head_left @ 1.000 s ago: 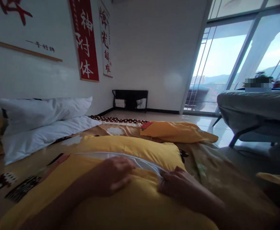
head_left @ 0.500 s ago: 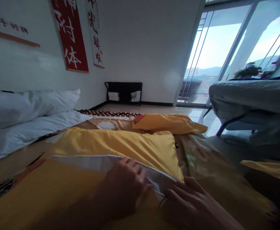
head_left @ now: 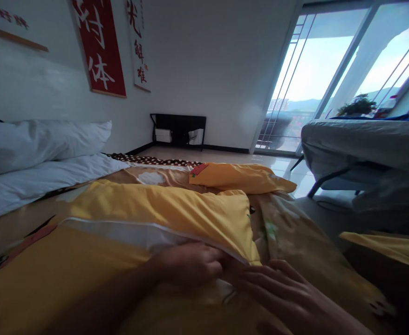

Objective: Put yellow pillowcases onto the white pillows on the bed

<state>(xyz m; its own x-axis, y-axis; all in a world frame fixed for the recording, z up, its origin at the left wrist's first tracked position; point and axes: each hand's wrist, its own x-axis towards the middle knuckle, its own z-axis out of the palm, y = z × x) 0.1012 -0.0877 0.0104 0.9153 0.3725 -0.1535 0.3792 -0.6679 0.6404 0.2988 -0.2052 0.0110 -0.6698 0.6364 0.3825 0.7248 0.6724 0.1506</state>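
Observation:
A yellow pillowcase [head_left: 162, 211] lies across the bed in front of me, with a white pillow [head_left: 120, 230] showing through its long open edge. My left hand [head_left: 190, 263] is curled at that opening near the right corner, its fingers closed on the yellow fabric edge. My right hand [head_left: 288, 295] rests flat just right of it, fingers spread on the pillowcase's corner and the patterned bedspread [head_left: 295, 242].
Two white pillows [head_left: 33, 149] are stacked at the left by the wall. A second yellow pillow [head_left: 239, 177] lies further back. A grey-covered bed [head_left: 365, 144] stands to the right, and a black rack [head_left: 178, 130] sits by the far wall.
Both hands have slid lower and rightward along the opening toward the pillowcase's corner. More of the white pillow shows along the opening, and the view has tilted slightly downward.

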